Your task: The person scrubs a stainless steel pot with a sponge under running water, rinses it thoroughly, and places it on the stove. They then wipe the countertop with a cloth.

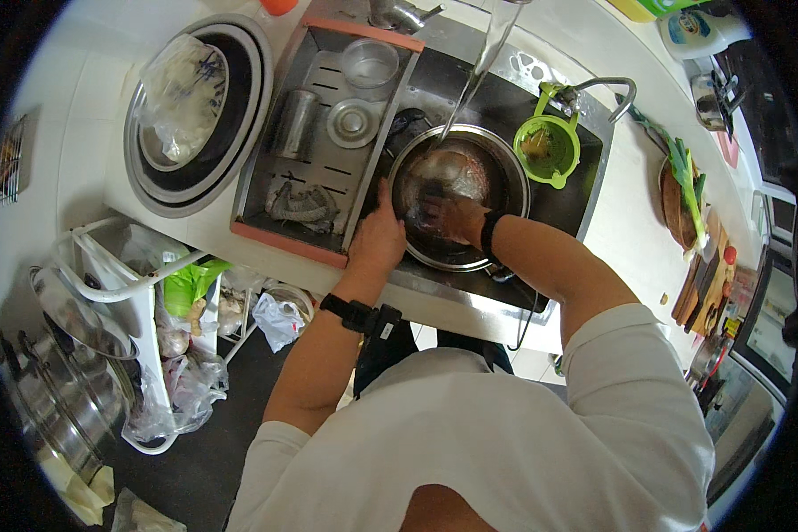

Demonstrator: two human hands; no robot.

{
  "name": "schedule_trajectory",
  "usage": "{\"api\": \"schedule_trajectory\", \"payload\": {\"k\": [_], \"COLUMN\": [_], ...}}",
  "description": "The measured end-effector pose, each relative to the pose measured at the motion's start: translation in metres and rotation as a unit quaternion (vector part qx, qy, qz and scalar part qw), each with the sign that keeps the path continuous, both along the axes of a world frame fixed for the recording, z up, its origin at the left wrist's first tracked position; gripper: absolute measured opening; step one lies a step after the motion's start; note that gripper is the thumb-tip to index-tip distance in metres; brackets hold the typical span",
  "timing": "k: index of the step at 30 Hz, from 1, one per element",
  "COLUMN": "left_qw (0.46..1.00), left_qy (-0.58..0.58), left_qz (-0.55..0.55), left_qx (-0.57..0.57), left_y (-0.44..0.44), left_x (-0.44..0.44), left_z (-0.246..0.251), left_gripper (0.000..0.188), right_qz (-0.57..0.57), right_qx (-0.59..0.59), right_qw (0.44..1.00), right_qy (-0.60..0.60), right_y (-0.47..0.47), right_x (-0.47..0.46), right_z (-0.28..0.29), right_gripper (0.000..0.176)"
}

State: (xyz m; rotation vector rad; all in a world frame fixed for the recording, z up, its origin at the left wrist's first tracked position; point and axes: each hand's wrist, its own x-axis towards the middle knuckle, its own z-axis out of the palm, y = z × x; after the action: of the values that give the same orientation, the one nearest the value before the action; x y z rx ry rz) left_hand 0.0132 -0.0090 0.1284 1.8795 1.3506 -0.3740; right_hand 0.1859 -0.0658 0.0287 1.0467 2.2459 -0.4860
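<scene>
A round metal pan (515, 193) stands in the sink (585, 193), and a stream of water (482, 63) falls into it from above. My right hand (453, 218) reaches down inside the pan, its fingers blurred by the wetness; whether they grip anything cannot be told. At the pan's left edge is my left hand (380, 233), thumb pointing up along the rim, its other fingers mostly hidden. That hand lies between the pan and a grey drawer-like tray (276, 234) with reddish ends. A green strainer (548, 150) with residue hangs at the sink's right side.
The tray holds a clear round container (370, 63), a metal cylinder (298, 124), a round strainer (352, 123) and a grey cloth (304, 205). Nested basins (265, 93) stand left. On the right counter are leeks (686, 179) and cutting boards (708, 286). A white rack (153, 346) is at lower left.
</scene>
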Motion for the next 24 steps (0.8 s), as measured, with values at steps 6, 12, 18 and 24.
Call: {"api": "schedule_trajectory", "payload": {"k": [6,12,18,24], "left_qw": [0.999,0.999,0.997,0.998], "left_qy": [-0.003,-0.047,-0.069,-0.041], "left_qz": [0.010,0.019,0.029,0.033], "left_qx": [-0.030,-0.014,0.000,-0.033], "left_y": [0.001,0.000,0.002,0.003], "left_x": [-0.002,-0.001,0.002,0.007], "left_z": [-0.007,-0.030,-0.048,-0.050], "left_gripper": [0.079,0.079,0.083,0.085], "right_qz": [-0.219,-0.384,-0.145,-0.221], "right_qx": [0.083,0.009,-0.143,0.020], "right_qw": [0.969,0.923,0.978,0.968], "right_qy": [-0.082,-0.001,0.053,0.113], "right_y": [0.028,0.042,0.017,0.015], "right_x": [0.027,0.001,-0.019,0.003], "right_z": [-0.007,0.007,0.010,-0.033], "right_gripper": [0.056,0.065,0.062,0.057]}}
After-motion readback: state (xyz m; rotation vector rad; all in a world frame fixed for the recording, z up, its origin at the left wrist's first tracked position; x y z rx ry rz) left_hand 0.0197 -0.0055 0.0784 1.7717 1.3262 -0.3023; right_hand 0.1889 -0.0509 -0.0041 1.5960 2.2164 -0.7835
